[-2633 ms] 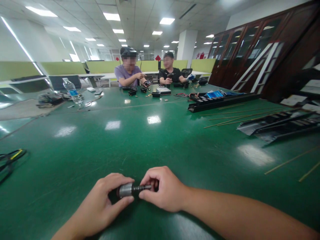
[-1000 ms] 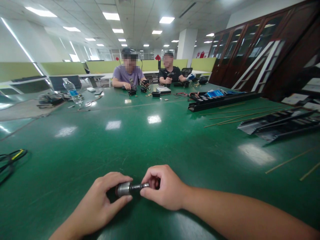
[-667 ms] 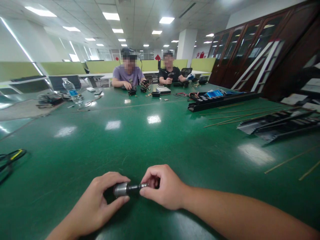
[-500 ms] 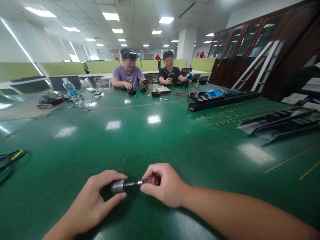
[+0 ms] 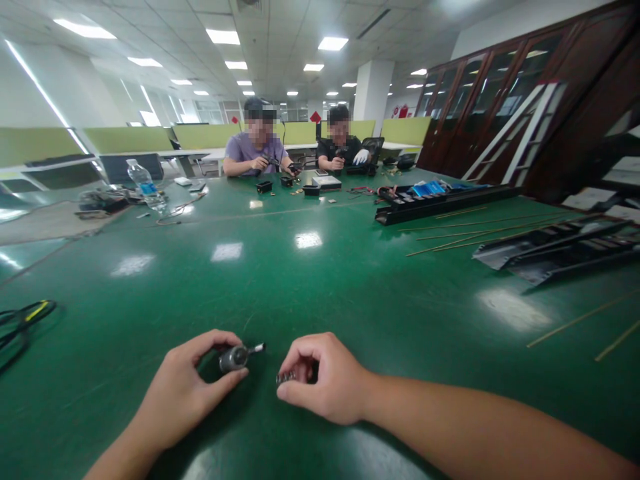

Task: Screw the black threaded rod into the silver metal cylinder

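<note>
Small metal cylinder [image 5: 231, 359] with a thin bright shaft: one item, held over the green work table [image 5: 300, 287], close to the wearer. Exact type cannot be told.

Left hand [image 5: 180, 393]: closed in a pinch, thumb and fingertips on the cylinder body, leaving the shaft bare and pointing toward the other hand. This grip seems suited to a small part whose end must stay exposed.

Right hand [image 5: 325, 380]: curled, thumb and fingers pinching a short dark ribbed piece [image 5: 286, 378], possibly threaded; too small to confirm. Its exposed end faces the shaft, near it but not touching.

Also on the table: black cable [image 5: 20, 320] at left, black channel rails [image 5: 440, 203] and thin brass rods [image 5: 460, 237] at right, and a water bottle [image 5: 143, 179] far left. At the far side, a person in a lilac shirt [image 5: 250, 150] and a person in a black shirt [image 5: 340, 150] each handle small items, with small black parts before them.
</note>
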The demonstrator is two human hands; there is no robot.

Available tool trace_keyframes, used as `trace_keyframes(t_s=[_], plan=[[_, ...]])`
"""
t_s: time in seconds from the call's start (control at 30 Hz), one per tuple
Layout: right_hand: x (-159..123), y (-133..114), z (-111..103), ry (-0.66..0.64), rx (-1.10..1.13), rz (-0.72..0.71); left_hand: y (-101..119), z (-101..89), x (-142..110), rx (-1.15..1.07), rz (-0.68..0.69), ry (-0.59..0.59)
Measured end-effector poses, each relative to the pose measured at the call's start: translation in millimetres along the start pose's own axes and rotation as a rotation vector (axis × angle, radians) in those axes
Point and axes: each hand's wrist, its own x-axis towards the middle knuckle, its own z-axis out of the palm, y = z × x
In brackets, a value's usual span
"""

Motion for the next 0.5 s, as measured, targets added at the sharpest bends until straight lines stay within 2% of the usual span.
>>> trace_keyframes(t_s=[0.17, 0.27, 0.4, 0.5], plan=[[0.0, 1.5, 0.8, -0.033, -0.056, -0.036, -1.9, -0.6, -0.1, -0.209, -0.055, 0.031], [0.2, 1.7, 1.6, -0.05, -0.076, -0.058, -3.2, -1.9, -1.5, -0.212, -0.056, 0.04], [-0.3, 3.4, 2.7, -0.059, -0.086, -0.071, -0.9, -1.9, -4.3, -0.188, -0.011, 0.127], [-0.4, 5.0, 3.2, -0.061, -0.088, -0.084, 3.2, -4.4, -7.8, -0.175, -0.04, 0.13]])
